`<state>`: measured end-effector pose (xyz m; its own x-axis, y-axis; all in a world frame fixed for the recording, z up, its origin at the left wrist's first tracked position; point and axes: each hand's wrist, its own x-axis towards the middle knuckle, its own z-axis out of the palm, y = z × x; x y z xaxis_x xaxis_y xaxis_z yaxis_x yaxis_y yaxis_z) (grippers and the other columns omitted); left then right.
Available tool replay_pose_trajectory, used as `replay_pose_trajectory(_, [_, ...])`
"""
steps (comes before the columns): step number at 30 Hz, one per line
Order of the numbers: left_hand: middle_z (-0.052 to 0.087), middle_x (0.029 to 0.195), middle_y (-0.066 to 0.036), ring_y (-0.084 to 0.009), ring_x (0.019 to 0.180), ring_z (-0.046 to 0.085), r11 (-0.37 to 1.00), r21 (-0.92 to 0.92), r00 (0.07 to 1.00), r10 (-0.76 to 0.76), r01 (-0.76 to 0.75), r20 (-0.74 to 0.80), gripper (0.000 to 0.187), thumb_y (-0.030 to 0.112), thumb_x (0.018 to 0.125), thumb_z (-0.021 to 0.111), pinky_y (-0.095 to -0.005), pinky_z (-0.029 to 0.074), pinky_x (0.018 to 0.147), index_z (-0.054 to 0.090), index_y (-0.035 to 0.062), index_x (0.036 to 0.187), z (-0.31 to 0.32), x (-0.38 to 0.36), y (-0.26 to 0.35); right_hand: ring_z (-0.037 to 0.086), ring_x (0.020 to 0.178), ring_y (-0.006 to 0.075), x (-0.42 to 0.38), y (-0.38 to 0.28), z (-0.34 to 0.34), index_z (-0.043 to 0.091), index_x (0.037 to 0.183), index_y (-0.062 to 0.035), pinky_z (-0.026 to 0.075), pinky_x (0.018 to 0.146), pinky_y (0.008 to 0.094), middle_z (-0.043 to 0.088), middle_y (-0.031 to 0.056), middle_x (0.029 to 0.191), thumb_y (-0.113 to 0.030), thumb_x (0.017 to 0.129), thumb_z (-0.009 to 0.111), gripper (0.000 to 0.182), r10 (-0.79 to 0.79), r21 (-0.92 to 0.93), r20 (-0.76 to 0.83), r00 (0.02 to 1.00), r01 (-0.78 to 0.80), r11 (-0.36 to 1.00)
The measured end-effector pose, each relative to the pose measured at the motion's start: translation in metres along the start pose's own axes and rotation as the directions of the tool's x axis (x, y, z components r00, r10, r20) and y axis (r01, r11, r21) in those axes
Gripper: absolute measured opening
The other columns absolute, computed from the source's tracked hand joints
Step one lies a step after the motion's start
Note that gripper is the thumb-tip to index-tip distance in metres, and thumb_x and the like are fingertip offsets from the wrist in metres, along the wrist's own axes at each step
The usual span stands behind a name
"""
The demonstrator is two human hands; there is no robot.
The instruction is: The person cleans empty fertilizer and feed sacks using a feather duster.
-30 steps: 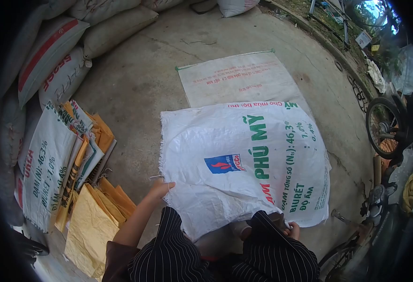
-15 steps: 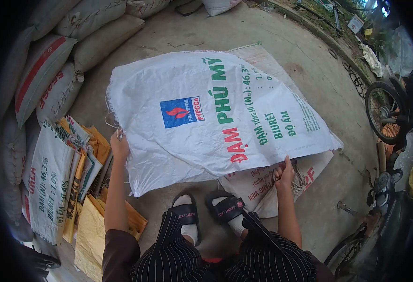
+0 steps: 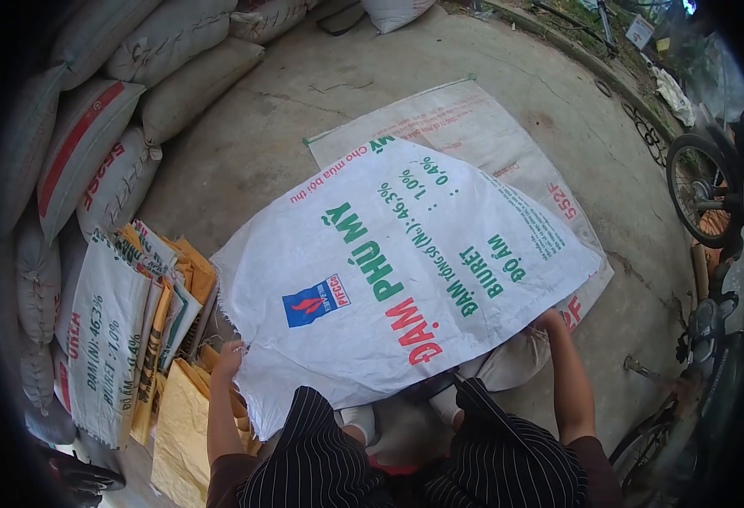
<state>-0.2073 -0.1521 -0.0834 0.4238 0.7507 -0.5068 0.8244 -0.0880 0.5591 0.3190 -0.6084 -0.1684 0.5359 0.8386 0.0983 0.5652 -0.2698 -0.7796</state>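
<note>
A white woven sack (image 3: 351,254) with green and red lettering and a blue flame logo spreads out in front of my legs. My left hand (image 3: 229,359) is closed on its frayed left end, near the corner. At the near right edge, my right hand (image 3: 550,323) grips the sack, its fingers partly hidden by the fabric. Underneath lies a second, greyish sack (image 3: 439,110) with red print, flat on the floor and partly covered. The white sack's near edge hangs over my feet.
Filled sacks (image 3: 84,161) are piled along the left. Folded empty sacks (image 3: 105,339) stand beside them, with yellow folded sacks (image 3: 181,423) close to my left arm. A bicycle wheel (image 3: 695,190) and bike parts line the right. Concrete floor (image 3: 245,144) lies between.
Both hands have moved the white sack nearer to my legs, lowering its left end and turning it. More of the greyish sack now shows at the far side, and my feet are mostly covered.
</note>
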Motion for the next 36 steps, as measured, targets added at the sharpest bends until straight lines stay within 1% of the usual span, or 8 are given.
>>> replay_pose_trajectory(6, [0.058, 0.096, -0.014, -0.0209, 0.087, 0.054, 0.996, -0.017, 0.996, -0.089, 0.089, 0.006, 0.025, 0.009, 0.076, 0.055, -0.0303, 0.042, 0.077, 0.06, -0.004, 0.096, 0.003, 0.023, -0.108, 0.059, 0.083, 0.0214, 0.037, 0.039, -0.014, 0.056, 0.107, -0.0005, 0.048, 0.066, 0.0315, 0.062, 0.0115, 0.097, -0.016, 0.077, 0.059, 0.033, 0.144, 0.133, -0.152, 0.978, -0.124, 0.983])
replay_pose_trajectory(12, [0.059, 0.087, -0.01, -0.017, 0.081, 0.054, 0.979, -0.202, 0.96, -0.075, 0.02, -0.27, 0.023, 0.01, 0.078, 0.057, -0.0294, 0.043, 0.073, 0.059, -0.0046, 0.095, 0.017, 0.027, -0.122, 0.059, 0.081, 0.0216, 0.036, 0.066, -0.036, 0.055, 0.109, -0.0021, 0.048, 0.065, 0.0319, 0.062, 0.0107, 0.096, -0.016, 0.078, 0.059, 0.035, 0.378, 0.319, -0.291, 0.879, -0.283, 0.904])
replay_pose_trajectory(18, [0.058, 0.082, -0.003, -0.0111, 0.073, 0.051, 0.908, -0.416, 0.968, -0.056, -0.051, -0.243, 0.015, 0.01, 0.082, 0.055, -0.0256, 0.042, 0.066, 0.059, -0.0027, 0.09, 0.005, 0.012, -0.058, 0.059, 0.08, 0.0218, 0.055, 0.091, -0.067, 0.054, 0.111, -0.0036, 0.049, 0.064, 0.0322, 0.062, 0.0099, 0.095, -0.017, 0.078, 0.058, 0.036, 0.556, 0.5, -0.385, 0.737, -0.34, 0.797])
replay_pose_trajectory(26, [0.062, 0.092, -0.012, -0.0212, 0.081, 0.058, 0.962, -0.229, 0.854, 0.007, -0.147, -0.521, 0.028, 0.015, 0.084, 0.052, -0.0308, 0.044, 0.072, 0.056, -0.0071, 0.101, 0.033, 0.015, -0.071, 0.06, 0.078, 0.0221, 0.049, 0.136, -0.101, 0.052, 0.114, -0.0057, 0.049, 0.062, 0.0327, 0.061, 0.0088, 0.093, -0.018, 0.078, 0.058, 0.038, 0.773, 0.696, -0.413, 0.481, -0.38, 0.609])
replay_pose_trajectory(28, [0.063, 0.093, -0.014, -0.0235, 0.082, 0.059, 0.979, -0.171, 0.883, 0.015, -0.108, -0.47, 0.03, 0.016, 0.085, 0.051, -0.0322, 0.044, 0.073, 0.056, -0.0079, 0.101, 0.04, 0.017, -0.071, 0.047, 0.045, 0.0153, 0.028, 0.11, -0.096, 0.057, 0.098, -0.0035, 0.039, 0.04, 0.0298, 0.048, 0.0027, 0.058, -0.023, 0.085, 0.049, 0.025, 0.911, 0.827, -0.41, -0.046, -0.439, 0.35])
replay_pose_trajectory(30, [0.063, 0.089, -0.017, -0.0242, 0.08, 0.059, 0.98, -0.168, 0.922, 0.039, -0.111, -0.384, 0.028, 0.015, 0.085, 0.049, -0.0338, 0.044, 0.073, 0.056, -0.0076, 0.099, 0.053, 0.022, -0.065, 0.032, 0.036, 0.0108, 0.01, 0.069, -0.094, 0.051, 0.074, -0.0052, 0.028, 0.033, 0.0271, 0.034, -0.0019, 0.052, -0.026, 0.089, 0.041, 0.028, 0.87, 0.871, -0.477, -0.13, -0.2, 0.448])
replay_pose_trajectory(33, [0.062, 0.083, -0.019, -0.0238, 0.077, 0.059, 0.992, -0.129, 0.922, -0.046, -0.004, -0.384, 0.026, 0.016, 0.086, 0.047, -0.0343, 0.044, 0.071, 0.057, -0.0075, 0.094, 0.069, 0.033, -0.057, 0.033, 0.041, 0.0089, 0.001, -0.005, -0.066, 0.04, 0.065, -0.0065, 0.027, 0.037, 0.0257, 0.036, -0.002, 0.053, -0.026, 0.091, 0.037, 0.033, 0.766, 0.729, -0.638, 0.074, -0.26, 0.633])
replay_pose_trajectory(36, [0.061, 0.077, -0.02, -0.0249, 0.073, 0.059, 0.999, -0.039, 0.833, 0.004, -0.03, -0.553, 0.029, 0.018, 0.088, 0.045, -0.0339, 0.043, 0.066, 0.057, -0.0079, 0.088, 0.085, 0.027, -0.034, 0.036, 0.05, 0.0105, -0.012, -0.012, -0.011, 0.042, 0.064, -0.0029, 0.027, 0.045, 0.0273, 0.036, -0.0007, 0.055, -0.022, 0.092, 0.038, 0.034, 0.409, 0.208, -0.638, 0.652, -0.365, 0.907])
